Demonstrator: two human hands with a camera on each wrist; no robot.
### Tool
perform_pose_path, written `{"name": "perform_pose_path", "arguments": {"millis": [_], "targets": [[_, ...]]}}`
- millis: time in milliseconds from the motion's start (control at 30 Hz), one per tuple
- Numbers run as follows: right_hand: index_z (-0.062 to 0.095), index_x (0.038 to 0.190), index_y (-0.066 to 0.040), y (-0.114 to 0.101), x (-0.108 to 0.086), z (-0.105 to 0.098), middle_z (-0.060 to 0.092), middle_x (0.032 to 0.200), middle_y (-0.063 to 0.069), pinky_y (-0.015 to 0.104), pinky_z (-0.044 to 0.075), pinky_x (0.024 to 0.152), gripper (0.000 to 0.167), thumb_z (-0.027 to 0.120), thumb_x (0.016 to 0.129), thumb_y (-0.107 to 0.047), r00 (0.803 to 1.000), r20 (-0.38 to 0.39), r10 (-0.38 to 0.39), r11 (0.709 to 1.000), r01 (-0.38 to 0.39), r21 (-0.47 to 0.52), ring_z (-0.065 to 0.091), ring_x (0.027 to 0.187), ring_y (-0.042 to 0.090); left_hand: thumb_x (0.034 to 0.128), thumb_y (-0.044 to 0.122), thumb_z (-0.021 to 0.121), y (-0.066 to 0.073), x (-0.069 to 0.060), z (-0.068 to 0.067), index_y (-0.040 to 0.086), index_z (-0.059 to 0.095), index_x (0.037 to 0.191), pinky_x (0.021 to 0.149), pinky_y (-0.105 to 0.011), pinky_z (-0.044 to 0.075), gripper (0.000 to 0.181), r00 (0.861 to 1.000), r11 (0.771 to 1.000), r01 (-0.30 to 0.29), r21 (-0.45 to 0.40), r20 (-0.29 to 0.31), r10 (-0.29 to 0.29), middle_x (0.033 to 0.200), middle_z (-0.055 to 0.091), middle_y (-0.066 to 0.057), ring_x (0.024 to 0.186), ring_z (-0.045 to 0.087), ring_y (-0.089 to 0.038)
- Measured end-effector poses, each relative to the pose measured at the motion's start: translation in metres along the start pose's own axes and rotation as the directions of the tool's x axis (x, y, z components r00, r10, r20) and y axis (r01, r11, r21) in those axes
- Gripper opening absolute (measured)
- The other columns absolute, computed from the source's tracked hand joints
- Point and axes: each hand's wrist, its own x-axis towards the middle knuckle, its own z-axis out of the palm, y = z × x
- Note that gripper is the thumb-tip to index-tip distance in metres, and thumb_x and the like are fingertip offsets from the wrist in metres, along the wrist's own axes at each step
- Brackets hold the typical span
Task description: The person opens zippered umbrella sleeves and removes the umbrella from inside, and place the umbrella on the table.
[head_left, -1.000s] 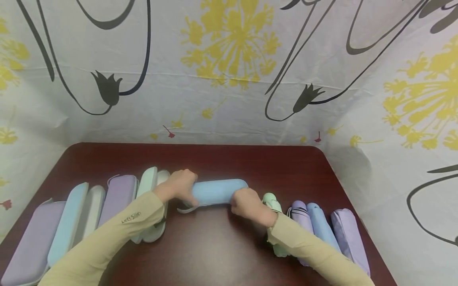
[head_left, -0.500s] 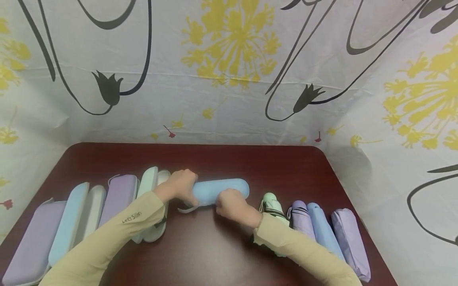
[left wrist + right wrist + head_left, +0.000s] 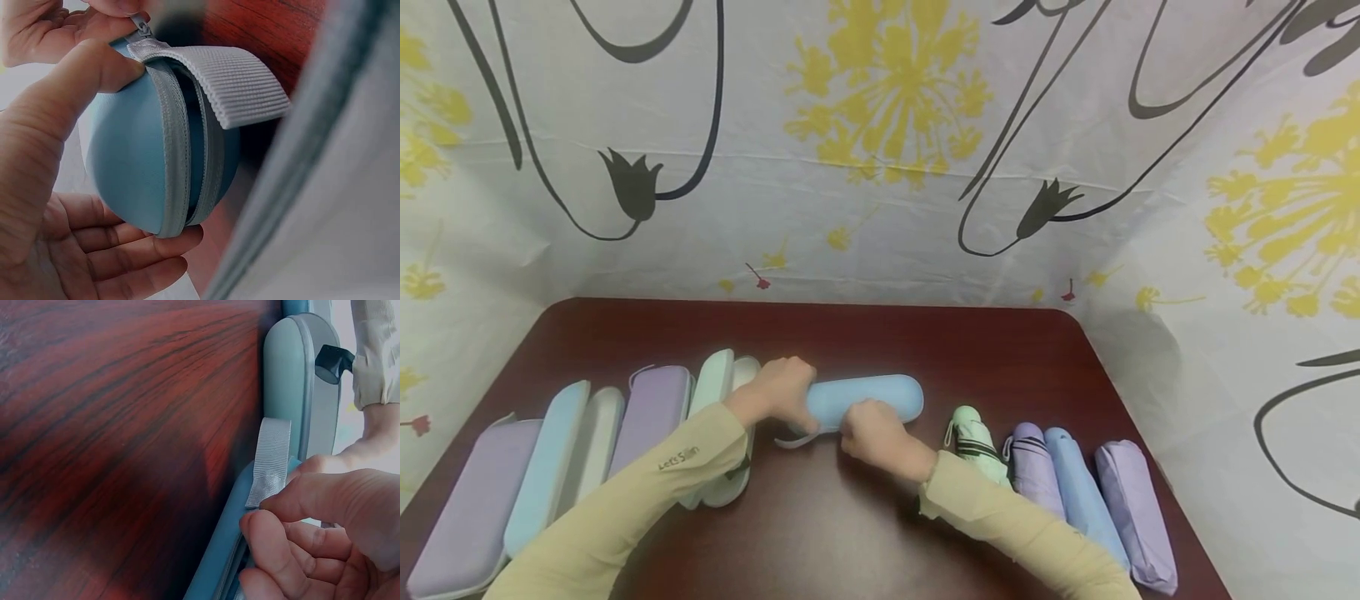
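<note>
A light-blue zip case [image 3: 865, 387] lies lengthwise on the table in the head view. My left hand [image 3: 778, 389] grips its left end; up close, the thumb is on top by the grey strap [image 3: 219, 75] and the other fingers lie around and below the rounded end [image 3: 128, 156]. The zip gapes at that end. My right hand [image 3: 883, 433], its fingers curled, pinches at the zip along the near side. The metal zip pull [image 3: 144, 26] sits against its fingertips, just beside the strap. Whatever lies inside the case is hidden.
On the left stand several zip cases, among them a purple one [image 3: 478, 500], a blue one [image 3: 550, 458] and a mint one [image 3: 711, 383]. To the right lie folded umbrellas: green [image 3: 973, 442], purple [image 3: 1036, 475], blue [image 3: 1086, 500] and lilac [image 3: 1137, 512]. A patterned cloth [image 3: 880, 233] hangs behind the table.
My right hand has slid left along the near side of the blue case, from its right end toward the strap. The left hand keeps its grip, and the case has barely moved.
</note>
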Motion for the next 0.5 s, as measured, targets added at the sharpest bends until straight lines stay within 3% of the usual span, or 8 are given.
{"name": "perform_pose_path", "arguments": {"millis": [200, 400, 500], "targets": [[0.058, 0.054, -0.017, 0.013, -0.003, -0.003, 0.049, 0.051, -0.011, 0.02, 0.037, 0.046, 0.022, 0.07, 0.071, -0.013, 1.0, 0.012, -0.006, 0.997, 0.005, 0.077, 0.043, 0.049, 0.004, 0.0495, 0.042, 0.077, -0.002, -0.001, 0.005, 0.01, 0.055, 0.07, 0.047, -0.029, 0.041, 0.044, 1.0, 1.0, 0.005, 0.008, -0.01, -0.005, 0.063, 0.05, 0.001, 0.055, 0.047, -0.014], [0.068, 0.073, -0.013, 0.049, -0.007, -0.033, 0.063, 0.067, -0.006, 0.023, 0.046, 0.056, 0.006, 0.074, 0.074, -0.016, 0.997, -0.074, 0.025, 0.988, -0.013, 0.155, 0.057, 0.061, 0.009, 0.0507, 0.042, 0.08, 0.001, -0.007, 0.006, 0.006, 0.06, 0.078, 0.051, -0.031, 0.044, 0.05, 1.0, 1.0, 0.014, 0.021, -0.024, -0.013, 0.069, 0.051, 0.0, 0.06, 0.049, -0.015], [0.068, 0.092, -0.007, 0.072, -0.009, -0.047, 0.065, 0.087, 0.001, 0.03, 0.049, 0.068, 0.022, 0.077, 0.074, -0.015, 0.998, -0.04, 0.045, 0.978, -0.036, 0.204, 0.06, 0.078, 0.015, 0.0523, 0.042, 0.08, 0.004, -0.01, 0.005, 0.004, 0.061, 0.08, 0.052, -0.032, 0.045, 0.051, 1.0, 1.0, 0.013, 0.025, -0.027, -0.013, 0.071, 0.052, -0.001, 0.061, 0.05, -0.015]]}}
